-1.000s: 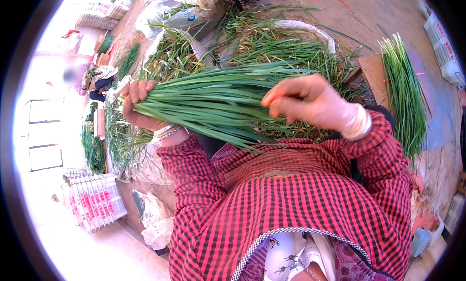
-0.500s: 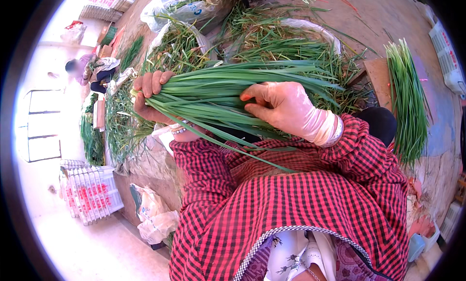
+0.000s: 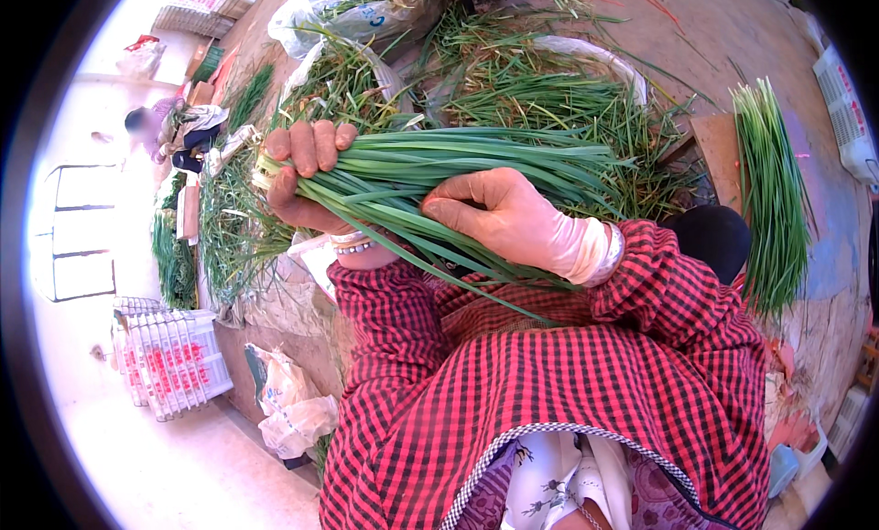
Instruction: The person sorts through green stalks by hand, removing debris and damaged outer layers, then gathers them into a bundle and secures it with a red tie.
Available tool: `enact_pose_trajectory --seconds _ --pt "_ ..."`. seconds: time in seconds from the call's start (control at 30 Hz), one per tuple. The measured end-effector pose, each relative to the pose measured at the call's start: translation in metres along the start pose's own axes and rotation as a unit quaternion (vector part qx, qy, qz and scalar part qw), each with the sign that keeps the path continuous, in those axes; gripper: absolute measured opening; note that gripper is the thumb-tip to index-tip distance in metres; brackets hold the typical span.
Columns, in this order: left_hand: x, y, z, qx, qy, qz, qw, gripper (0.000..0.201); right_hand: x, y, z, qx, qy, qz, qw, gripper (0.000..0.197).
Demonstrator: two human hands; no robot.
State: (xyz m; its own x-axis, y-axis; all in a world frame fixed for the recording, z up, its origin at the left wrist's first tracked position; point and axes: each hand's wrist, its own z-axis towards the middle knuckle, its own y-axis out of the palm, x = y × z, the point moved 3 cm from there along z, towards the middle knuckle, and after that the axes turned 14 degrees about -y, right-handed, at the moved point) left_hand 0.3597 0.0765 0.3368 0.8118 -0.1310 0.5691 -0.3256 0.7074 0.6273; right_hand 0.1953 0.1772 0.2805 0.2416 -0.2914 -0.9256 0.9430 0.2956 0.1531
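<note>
A long bunch of green garlic chives (image 3: pixel 513 155) lies crosswise in front of me, pale cut ends to the left, leaf tips to the right. Around the bunch near its pale end my left hand (image 3: pixel 307 168) is closed, with beaded bracelets at the wrist. My right hand (image 3: pixel 508 214), which seems to wear a thin glove, pinches some leaves midway along the bunch between thumb and fingers. Its fingertips are partly hidden among the leaves. A few loose leaves droop below the bunch toward my checked sleeves.
Beyond my hands spreads a heap of loose leaves and trimmings (image 3: pixel 549 100). Another chive bunch (image 3: pixel 769 191) lies at right beside a brown board (image 3: pixel 717 155). White plastic crates (image 3: pixel 174 361) are stacked at left, near plastic bags (image 3: pixel 293 406). Another person (image 3: pixel 183 132) sits at the far left.
My right hand has moved left along the bunch, and its fingers have gone deeper among the leaves. My left hand, still gripping, has shifted slightly right.
</note>
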Motion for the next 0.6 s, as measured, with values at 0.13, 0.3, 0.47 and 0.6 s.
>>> enact_pose_trajectory --seconds 0.13,0.3,0.47,0.6 --pt "0.000 0.008 0.002 0.001 -0.010 0.061 0.998 0.018 -0.005 -0.001 0.005 -0.002 0.034 0.056 0.998 0.019" --pt "-0.001 0.007 0.001 0.020 -0.020 0.058 0.998 0.020 -0.012 -0.014 0.006 -0.031 0.012 0.069 0.997 0.014" --pt "-0.008 0.008 0.000 0.044 -0.039 0.042 0.997 0.027 -0.034 -0.044 0.000 -0.087 0.123 0.049 0.987 0.016" --pt "0.009 0.000 -0.003 0.063 -0.028 0.029 0.997 0.032 -0.045 -0.072 -0.013 -0.110 0.151 0.002 0.982 0.016"
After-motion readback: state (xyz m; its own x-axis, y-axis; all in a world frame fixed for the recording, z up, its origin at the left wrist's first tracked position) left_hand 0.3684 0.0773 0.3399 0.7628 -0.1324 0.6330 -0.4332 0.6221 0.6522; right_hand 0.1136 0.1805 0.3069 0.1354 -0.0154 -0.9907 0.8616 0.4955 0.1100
